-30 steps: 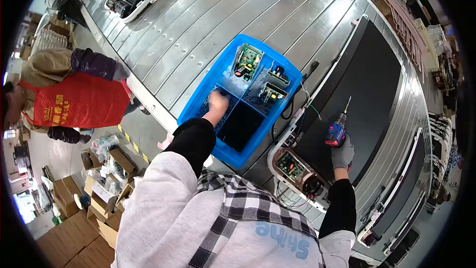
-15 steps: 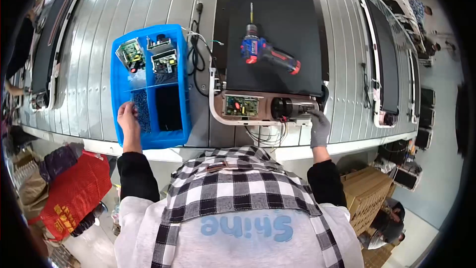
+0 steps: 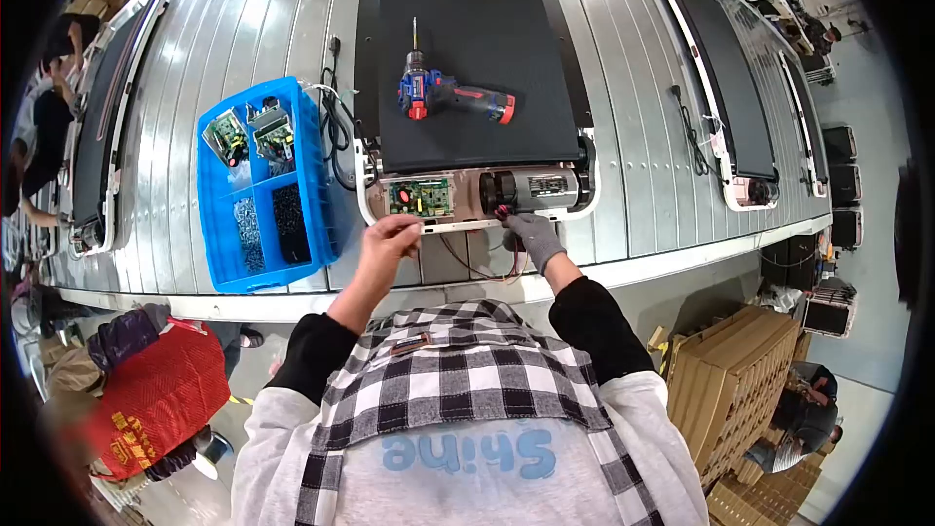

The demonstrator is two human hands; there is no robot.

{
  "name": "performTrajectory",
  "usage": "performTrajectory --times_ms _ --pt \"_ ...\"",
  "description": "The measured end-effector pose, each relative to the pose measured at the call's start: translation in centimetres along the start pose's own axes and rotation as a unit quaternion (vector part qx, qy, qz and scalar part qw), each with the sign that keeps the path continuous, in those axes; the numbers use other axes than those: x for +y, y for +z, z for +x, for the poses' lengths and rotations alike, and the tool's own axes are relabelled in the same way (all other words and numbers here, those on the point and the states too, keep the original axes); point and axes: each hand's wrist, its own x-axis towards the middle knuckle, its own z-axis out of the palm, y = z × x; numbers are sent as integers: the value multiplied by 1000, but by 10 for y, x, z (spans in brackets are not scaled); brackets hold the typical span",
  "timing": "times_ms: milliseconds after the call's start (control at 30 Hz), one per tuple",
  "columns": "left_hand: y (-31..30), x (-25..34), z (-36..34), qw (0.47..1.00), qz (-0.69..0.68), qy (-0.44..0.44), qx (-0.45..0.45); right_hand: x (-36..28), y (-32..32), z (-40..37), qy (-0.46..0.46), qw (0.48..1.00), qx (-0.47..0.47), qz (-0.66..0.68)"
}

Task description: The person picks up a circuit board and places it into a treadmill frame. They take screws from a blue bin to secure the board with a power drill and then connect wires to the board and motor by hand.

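My left hand [image 3: 390,242], bare, is pinched closed just below the green circuit board [image 3: 422,199]; anything between its fingertips is too small to name. In a grey glove, my right hand [image 3: 534,236] is closed on the wires [image 3: 503,213] beside the black and silver motor [image 3: 531,190]. Board and motor sit in the white-rimmed end of a machine with a black belt [image 3: 467,49]. A blue and red power drill [image 3: 453,97] lies on the belt. Left of the machine stands a blue bin [image 3: 209,234] with screws and circuit boards in its compartments.
A black cable [image 3: 336,127] lies between bin and machine. Similar machines [image 3: 721,78] rest on the metal-slatted table [image 3: 623,136]. Co-workers' arms [image 3: 60,88] show at far left. Cardboard boxes [image 3: 730,370] and a person [image 3: 808,409] are at lower right, a red bag [image 3: 161,390] at lower left.
My left hand has moved from the blue bin to the machine's near edge. My right hand has shifted from the motor's right end to the wires at its left. The view has shifted too.
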Motion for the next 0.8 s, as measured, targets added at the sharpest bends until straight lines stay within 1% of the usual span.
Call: performTrajectory --times_ms 33,100,133,167,200,233,267,300,333,367,400,467,500,567,600,633,733,800 --pt "14 -13 4 999 -16 -31 -36 -2 -2 -4 12 1000 -14 24" --pt "41 -33 9 991 -56 -105 -67 -12 -3 -21 33 997 -38 59" --pt "50 -50 27 987 -67 -134 -60 -7 -6 -11 51 997 -49 39" --pt "64 -62 29 983 -75 -155 -55 -5 -14 -19 61 996 -61 20" --pt "73 -76 34 976 -94 -181 -70 -11 -18 -33 71 991 -102 46" --pt "81 -87 37 968 -113 -208 -84 -11 -22 -43 71 990 -110 61" --pt "88 -98 40 961 -138 -230 -73 -10 -25 -52 72 988 -116 76" --pt "92 -101 38 954 -165 -240 -75 -9 -28 -61 81 990 -100 58" --pt "96 -103 36 946 -191 -249 -78 -8 -30 -67 75 991 -106 44" --pt "92 -112 44 939 -215 -257 -80 2 -27 -59 68 991 -115 31" --pt "99 -108 42 936 -215 -261 -102 -2 -31 -64 61 990 -124 -4" --pt "109 -109 43 936 -217 -253 -113 -10 -36 -66 68 988 -132 -32" --pt "114 -106 41 936 -217 -249 -119 -12 -36 -67 53 989 -116 -71" --pt "124 -100 39 945 -195 -240 -109 -22 -38 -70 70 987 -105 -97" --pt "116 -107 45 951 -180 -229 -101 -14 -30 -60 73 986 -104 -108" --pt "121 -106 46 952 -174 -227 -106 -16 -33 -60 76 988 -93 -95" --pt "125 -112 48 960 -143 -212 -114 -16 -39 -58 62 983 -96 -142" --pt "128 -110 47 967 -111 -196 -118 -10 -41 -55 48 983 -94 -147"
